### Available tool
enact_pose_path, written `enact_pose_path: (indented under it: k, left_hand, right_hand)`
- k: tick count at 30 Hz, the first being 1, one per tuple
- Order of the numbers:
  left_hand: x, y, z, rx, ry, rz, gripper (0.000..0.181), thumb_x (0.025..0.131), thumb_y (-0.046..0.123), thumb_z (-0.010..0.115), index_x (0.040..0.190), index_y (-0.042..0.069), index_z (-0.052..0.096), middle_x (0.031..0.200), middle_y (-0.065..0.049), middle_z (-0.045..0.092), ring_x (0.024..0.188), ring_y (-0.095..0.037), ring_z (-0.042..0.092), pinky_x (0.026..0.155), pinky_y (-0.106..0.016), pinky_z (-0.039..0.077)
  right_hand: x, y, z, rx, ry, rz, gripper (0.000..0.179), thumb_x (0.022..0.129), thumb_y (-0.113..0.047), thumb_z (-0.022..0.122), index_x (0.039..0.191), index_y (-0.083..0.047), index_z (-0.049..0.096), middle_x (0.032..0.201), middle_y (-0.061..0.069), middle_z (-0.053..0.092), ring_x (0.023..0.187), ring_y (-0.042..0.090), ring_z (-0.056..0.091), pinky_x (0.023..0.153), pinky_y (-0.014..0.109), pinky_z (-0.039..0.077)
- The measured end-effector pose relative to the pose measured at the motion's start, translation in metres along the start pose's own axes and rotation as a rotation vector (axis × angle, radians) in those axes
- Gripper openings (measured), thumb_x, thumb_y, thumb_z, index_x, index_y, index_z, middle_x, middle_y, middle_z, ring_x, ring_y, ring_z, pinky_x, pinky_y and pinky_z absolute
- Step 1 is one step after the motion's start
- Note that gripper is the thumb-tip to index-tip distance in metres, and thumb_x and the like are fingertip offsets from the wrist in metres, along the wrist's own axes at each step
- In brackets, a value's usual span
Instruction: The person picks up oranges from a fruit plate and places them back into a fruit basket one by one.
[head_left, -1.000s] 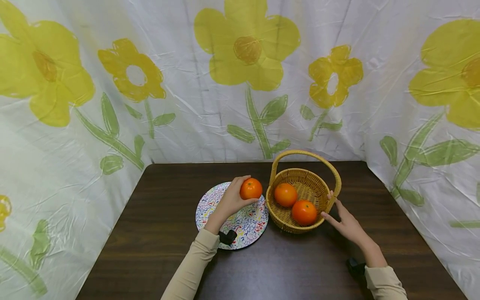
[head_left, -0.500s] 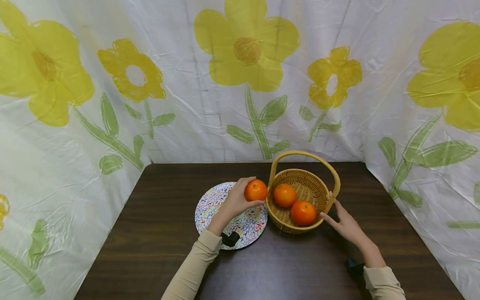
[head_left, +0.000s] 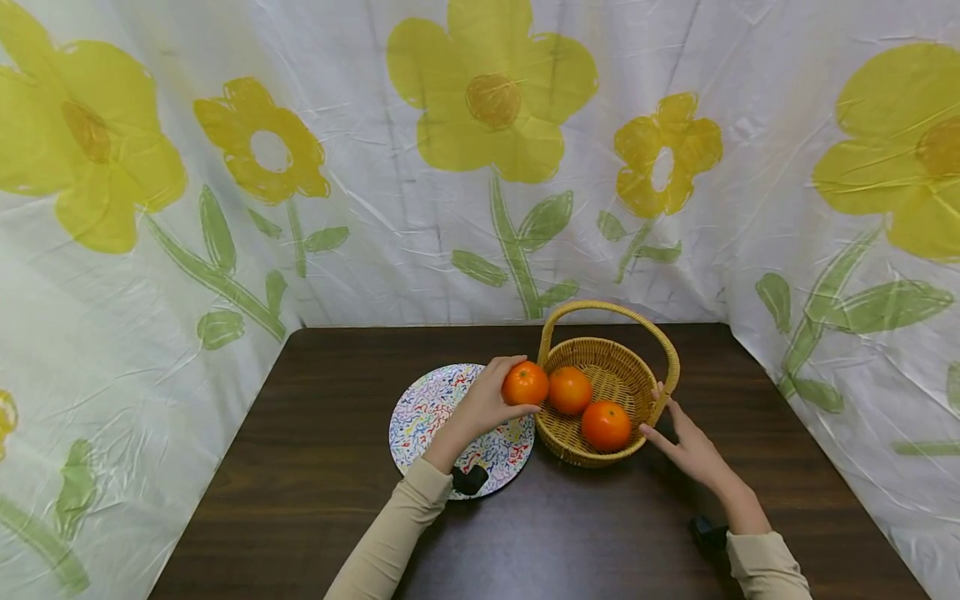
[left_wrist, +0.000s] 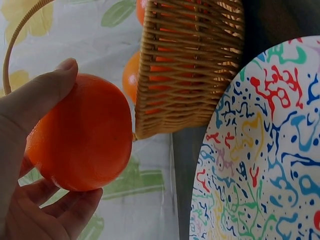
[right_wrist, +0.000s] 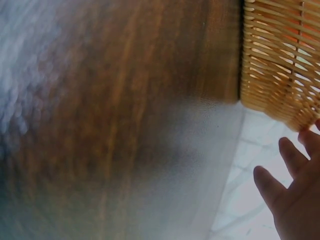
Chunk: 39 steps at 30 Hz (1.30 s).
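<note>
In my left hand point(head_left: 483, 406) is an orange round fruit point(head_left: 525, 383), probably an orange or persimmon, gripped between thumb and fingers. It is at the left rim of a wicker basket point(head_left: 581, 450) with a tall arched handle, above the right side of a patterned plate point(head_left: 423, 408). Two more such fruits, a rear one point(head_left: 570, 390) and a front one point(head_left: 606, 426), lie inside the basket. My right hand point(head_left: 693, 446) holds the basket's right side at the handle's base, its thumb and a fingertip at the rim. Its other fingers point(right_wrist: 294, 156) extend beside the basket.
A dark wooden table point(head_left: 300, 500) carries the plate and basket. Behind it hangs a white curtain point(head_left: 390, 250) printed with yellow flowers. The basket handle point(head_left: 609, 307) arches high over the opening. Each wrist wears a small black device.
My left hand has carried its fruit rightward from over the plate to the basket's left rim. The right hand and basket have barely moved.
</note>
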<state>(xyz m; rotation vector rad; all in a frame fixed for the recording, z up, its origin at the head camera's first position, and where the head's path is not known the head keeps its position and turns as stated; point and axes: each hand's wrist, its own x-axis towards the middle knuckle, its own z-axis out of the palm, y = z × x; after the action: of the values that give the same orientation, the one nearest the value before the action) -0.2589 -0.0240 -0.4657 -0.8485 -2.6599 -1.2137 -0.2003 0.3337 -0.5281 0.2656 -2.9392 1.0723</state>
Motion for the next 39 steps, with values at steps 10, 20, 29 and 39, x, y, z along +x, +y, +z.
enact_pose_path:
  k: [10,20,29,39]
  left_hand:
    - [0.004,0.005,0.009,0.034,-0.041,0.062,0.078,0.073,0.044,0.076,0.136,0.011,0.044,0.127,-0.006,0.048,0.111,-0.021,0.053,0.089,-0.036,0.050]
    - [0.006,0.011,0.014,0.037,-0.068,0.081,0.076,0.073,0.045,0.075,0.136,0.015,0.043,0.128,-0.005,0.049,0.111,-0.019,0.053,0.090,-0.034,0.049]
    - [0.008,0.016,0.020,0.082,-0.081,0.133,0.077,0.073,0.045,0.075,0.135,0.011,0.044,0.128,-0.006,0.049,0.113,-0.021,0.053,0.092,-0.034,0.047]
    - [0.007,0.018,0.030,0.101,-0.081,0.156,0.075,0.072,0.046,0.076,0.132,0.015,0.046,0.125,-0.004,0.051,0.110,-0.018,0.053,0.090,-0.032,0.048]
  right_hand:
    - [0.000,0.000,-0.001,-0.008,-0.007,0.019,0.082,0.094,-0.042,0.051,0.149,-0.005,0.004,0.149,0.030,0.014,0.128,0.053,0.027,0.095,0.068,0.028]
    - [0.000,0.001,0.000,0.004,-0.003,0.007,0.081,0.094,-0.041,0.051,0.150,-0.008,0.003,0.149,0.029,0.014,0.129,0.052,0.027,0.095,0.068,0.028]
    - [0.000,-0.001,0.000,0.015,0.019,-0.032,0.076,0.093,-0.037,0.053,0.150,-0.014,0.009,0.150,0.027,0.016,0.130,0.051,0.027,0.094,0.068,0.030]
    - [0.000,-0.002,-0.001,0.019,0.009,-0.020,0.076,0.093,-0.038,0.053,0.150,-0.017,0.008,0.151,0.026,0.014,0.130,0.051,0.024,0.094,0.069,0.027]
